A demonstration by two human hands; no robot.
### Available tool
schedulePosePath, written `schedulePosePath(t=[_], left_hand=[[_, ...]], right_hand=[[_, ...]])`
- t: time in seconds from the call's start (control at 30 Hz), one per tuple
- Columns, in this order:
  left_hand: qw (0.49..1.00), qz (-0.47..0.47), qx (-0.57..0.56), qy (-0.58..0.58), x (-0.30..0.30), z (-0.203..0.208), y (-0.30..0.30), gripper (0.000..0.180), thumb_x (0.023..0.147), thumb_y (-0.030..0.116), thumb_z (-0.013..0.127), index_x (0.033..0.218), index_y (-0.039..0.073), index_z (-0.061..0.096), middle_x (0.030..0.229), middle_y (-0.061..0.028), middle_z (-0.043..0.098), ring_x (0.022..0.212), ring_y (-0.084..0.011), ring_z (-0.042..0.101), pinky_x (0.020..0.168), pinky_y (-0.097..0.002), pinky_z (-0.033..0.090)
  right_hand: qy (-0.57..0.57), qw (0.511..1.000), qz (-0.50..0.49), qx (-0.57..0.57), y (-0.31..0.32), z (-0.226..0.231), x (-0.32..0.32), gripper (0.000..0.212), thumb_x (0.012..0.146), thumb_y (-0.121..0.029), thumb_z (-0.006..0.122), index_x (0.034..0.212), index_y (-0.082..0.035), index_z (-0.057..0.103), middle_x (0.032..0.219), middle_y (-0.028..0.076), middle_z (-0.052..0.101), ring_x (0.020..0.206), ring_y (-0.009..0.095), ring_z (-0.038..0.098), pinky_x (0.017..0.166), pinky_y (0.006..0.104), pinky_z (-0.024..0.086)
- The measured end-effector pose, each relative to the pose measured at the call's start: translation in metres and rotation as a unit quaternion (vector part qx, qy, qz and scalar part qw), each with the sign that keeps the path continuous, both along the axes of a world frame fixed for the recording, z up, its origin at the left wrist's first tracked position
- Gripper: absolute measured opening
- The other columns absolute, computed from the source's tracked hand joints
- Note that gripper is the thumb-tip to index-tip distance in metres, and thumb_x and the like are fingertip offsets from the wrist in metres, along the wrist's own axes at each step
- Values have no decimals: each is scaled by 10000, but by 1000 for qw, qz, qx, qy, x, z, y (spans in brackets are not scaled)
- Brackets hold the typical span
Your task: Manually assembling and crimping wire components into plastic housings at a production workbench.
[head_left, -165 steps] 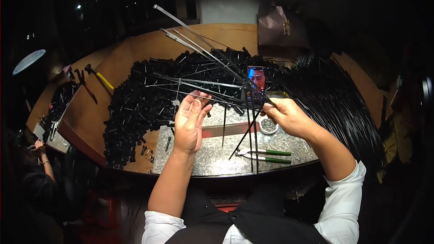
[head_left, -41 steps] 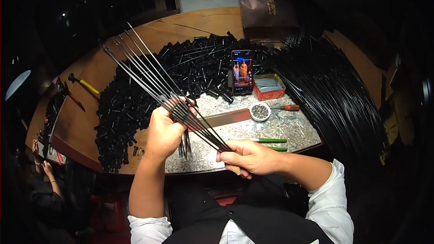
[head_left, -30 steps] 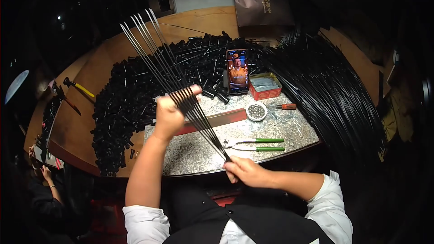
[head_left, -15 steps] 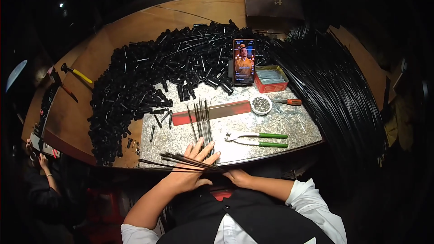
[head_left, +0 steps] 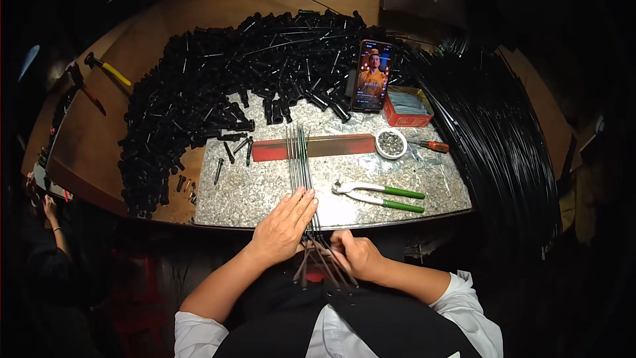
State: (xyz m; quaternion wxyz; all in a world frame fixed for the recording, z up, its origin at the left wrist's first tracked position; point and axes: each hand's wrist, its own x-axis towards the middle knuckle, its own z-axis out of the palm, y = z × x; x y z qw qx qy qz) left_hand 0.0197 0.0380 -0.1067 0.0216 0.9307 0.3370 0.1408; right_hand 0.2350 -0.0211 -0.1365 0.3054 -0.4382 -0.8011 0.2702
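A bundle of thin dark rods runs from the red-and-brown bar on the stone slab over the table's front edge. My left hand lies on the rods with its fingers stretched out and side by side, pressing them to the slab. Toward my body the thicker ends of the rods fan out past the edge. Right beside those ends is my right hand, its fingers curled and closed; what it pinches, if anything, is hidden. The long red-and-brown bar lies crosswise under the far rod tips.
Green-handled pincers lie to the right. Behind them are a white bowl of small metal bits, a screwdriver, a red tin and a phone. Black tubular parts are heaped left; long black rods right.
The rods that lay crosswise over my left hand now point lengthwise, their near ends fanned toward me. My left fingers have closed up from spread to side by side.
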Motion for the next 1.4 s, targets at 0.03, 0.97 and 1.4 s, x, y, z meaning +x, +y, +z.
schedulePosePath(t=[0.03, 0.97, 1.4], left_hand=[[1000, 1, 10, -8, 0, -2, -1, 723, 725, 273, 646, 1338, -23, 401, 1423, -180, 362, 1346, -319, 314, 1075, -424, 300], [999, 8, -4, -40, -1, -5, -1, 771, 748, 422, 670, 1332, -10, 412, 1396, -215, 373, 1321, -364, 333, 1061, -472, 306], [999, -31, 3, 26, 5, -1, 6, 764, 692, 384, 716, 1355, 130, 432, 1448, -138, 335, 1364, -348, 251, 1073, -518, 268]], right_hand=[[0, 1000, 1, -2, 3, 3, -3, 193, 825, -81, 638, 970, -13, 531, 782, 137, 634, 641, 298, 643, 559, 360, 522], [17, 974, 33, 224, 22, 27, -10, 123, 820, -51, 630, 792, 4, 524, 640, 129, 551, 539, 273, 590, 486, 339, 476], [3, 995, 61, 79, 23, 26, -10, 233, 827, -83, 614, 1044, -19, 560, 795, 158, 612, 689, 337, 620, 593, 396, 510]])
